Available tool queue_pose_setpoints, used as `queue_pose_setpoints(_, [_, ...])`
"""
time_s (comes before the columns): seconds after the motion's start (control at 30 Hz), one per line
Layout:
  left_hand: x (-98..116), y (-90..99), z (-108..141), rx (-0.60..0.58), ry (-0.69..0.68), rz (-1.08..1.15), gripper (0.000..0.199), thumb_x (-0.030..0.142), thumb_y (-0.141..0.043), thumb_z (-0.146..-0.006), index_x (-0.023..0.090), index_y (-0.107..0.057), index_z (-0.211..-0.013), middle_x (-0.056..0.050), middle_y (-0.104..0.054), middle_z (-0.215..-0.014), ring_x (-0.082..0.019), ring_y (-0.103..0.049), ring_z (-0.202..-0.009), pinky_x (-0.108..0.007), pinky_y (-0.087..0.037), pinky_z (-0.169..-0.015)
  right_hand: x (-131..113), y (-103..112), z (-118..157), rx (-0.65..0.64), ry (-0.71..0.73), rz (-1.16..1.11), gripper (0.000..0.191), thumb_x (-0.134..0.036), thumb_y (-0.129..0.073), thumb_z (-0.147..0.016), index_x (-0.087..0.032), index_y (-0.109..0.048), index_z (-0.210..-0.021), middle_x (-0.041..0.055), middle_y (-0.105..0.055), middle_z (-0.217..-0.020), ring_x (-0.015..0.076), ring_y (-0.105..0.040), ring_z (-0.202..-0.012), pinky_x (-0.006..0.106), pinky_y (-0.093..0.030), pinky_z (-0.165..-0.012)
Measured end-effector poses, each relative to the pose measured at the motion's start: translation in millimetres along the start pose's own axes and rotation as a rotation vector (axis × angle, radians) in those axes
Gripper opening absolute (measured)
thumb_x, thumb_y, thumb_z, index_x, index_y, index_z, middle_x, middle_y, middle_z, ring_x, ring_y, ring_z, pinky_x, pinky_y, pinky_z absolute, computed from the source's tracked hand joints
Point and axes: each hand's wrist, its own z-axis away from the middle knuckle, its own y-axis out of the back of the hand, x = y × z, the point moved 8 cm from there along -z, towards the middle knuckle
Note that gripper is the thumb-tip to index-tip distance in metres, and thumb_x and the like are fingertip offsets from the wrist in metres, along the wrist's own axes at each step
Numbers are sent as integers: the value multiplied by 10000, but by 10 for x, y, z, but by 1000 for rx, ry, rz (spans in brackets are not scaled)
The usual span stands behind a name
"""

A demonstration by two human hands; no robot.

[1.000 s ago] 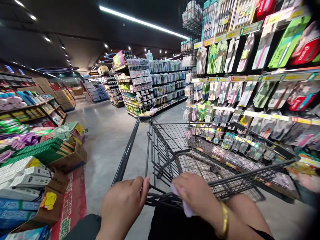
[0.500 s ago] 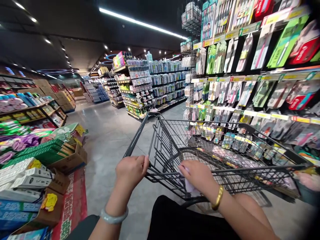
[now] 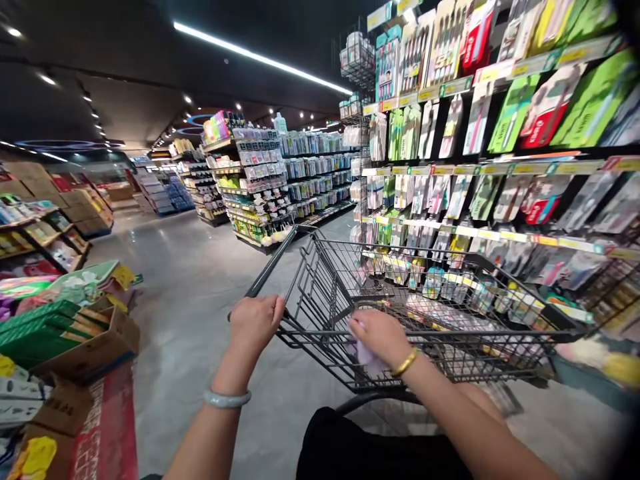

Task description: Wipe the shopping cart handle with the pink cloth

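Observation:
My left hand [image 3: 256, 325], with a pale bangle at its wrist, is closed around the end of the dark handle of a wire shopping cart [image 3: 324, 362]. The cart stands sideways in front of me. My right hand [image 3: 381, 335], wearing a gold bracelet, is closed on a light purple cloth [image 3: 367, 360]. That cloth hangs below its fingers, against the cart's near side. Whether the right hand also touches the cart's top rail cannot be made out. Through the wire mesh, the cart's basket shows no goods that I can tell apart from the shelves behind.
A toothbrush rack [image 3: 480, 180] rises close beyond the cart on the right. Cardboard boxes of goods [image 3: 95, 343] border the left side. A stocked shelf unit [image 3: 260, 177] stands farther ahead. Grey floor [image 3: 185, 300] runs between them. A blurred tub [image 3: 595, 380] sits at the right edge.
The shelves and boxes have shifted left in view, and more of the toothbrush rack shows at right. Both hands and the cart appear slightly farther left; both grips are the same.

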Motion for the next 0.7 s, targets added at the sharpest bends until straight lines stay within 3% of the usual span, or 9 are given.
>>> queue_pose_setpoints(0.07, [-16,23,-10,15,14,32,518,405,-342,-1000,186,-640,-638,-77,-676,-621,-194,-604,-610,-310,-307,-657,464,114,123,8,-123,31,450,-456,-326,-1007,-241,-693,-862,27,-714,-871,156,-627,-758,260,-335,-607])
queue_pose_setpoints(0.13, [46,139,-11,105,74,117,427,388,-397,-984,191,-670,-722,-79,-693,-706,-217,-630,-725,-330,-361,-752,766,209,228,41,-237,67,464,-445,-312,-1006,-239,-687,-825,32,-713,-852,168,-627,-743,271,-322,-595])
queue_pose_setpoints(0.2, [256,281,-11,226,117,276,305,356,-442,-970,199,-693,-897,-92,-712,-907,-243,-629,-919,-367,-384,-879,788,223,251,61,-307,94,458,-426,-325,-1001,-234,-681,-785,40,-712,-829,182,-628,-736,281,-325,-599])
queue_pose_setpoints(0.27, [665,326,-41,253,39,484,261,316,-442,-972,205,-675,-1011,-99,-688,-1070,-237,-595,-1047,-386,-380,-975,538,148,168,54,-275,89,431,-398,-353,-994,-227,-687,-781,52,-712,-820,187,-629,-740,287,-348,-624])
queue_pose_setpoints(0.37, [1377,152,-86,89,-175,639,279,310,-413,-988,192,-664,-1007,-101,-685,-1052,-217,-601,-1025,-361,-417,-952,31,54,-6,92,-78,82,334,-339,-413,-977,-195,-705,-898,83,-719,-902,196,-639,-846,288,-387,-719])
queue_pose_setpoints(0.43, [1641,-86,-90,-54,-197,566,363,356,-371,-1005,168,-678,-951,-116,-698,-956,-228,-631,-953,-360,-448,-870,-15,27,-33,88,-48,87,337,-331,-404,-980,-189,-704,-919,84,-720,-920,193,-638,-854,280,-383,-720])
queue_pose_setpoints(0.57, [1769,-541,-46,-346,-137,363,676,523,-211,-1009,119,-713,-805,-159,-692,-755,-262,-677,-769,-357,-461,-686,580,73,103,-23,-217,82,481,-444,-300,-1005,-224,-703,-860,54,-720,-853,181,-634,-761,269,-343,-629])
queue_pose_setpoints(0.63, [1795,-665,-29,-464,-126,340,724,557,-190,-999,115,-730,-806,-161,-699,-751,-268,-690,-770,-350,-471,-681,909,114,123,-102,-321,98,521,-486,-285,-996,-225,-710,-846,61,-716,-833,191,-629,-748,271,-331,-614])
queue_pose_setpoints(0.7, [1812,-743,-33,-559,-108,334,706,551,-213,-994,120,-741,-809,-152,-707,-763,-271,-699,-793,-353,-492,-704,1047,107,46,-186,-368,96,524,-520,-318,-976,-222,-718,-819,68,-709,-817,199,-622,-744,277,-331,-614])
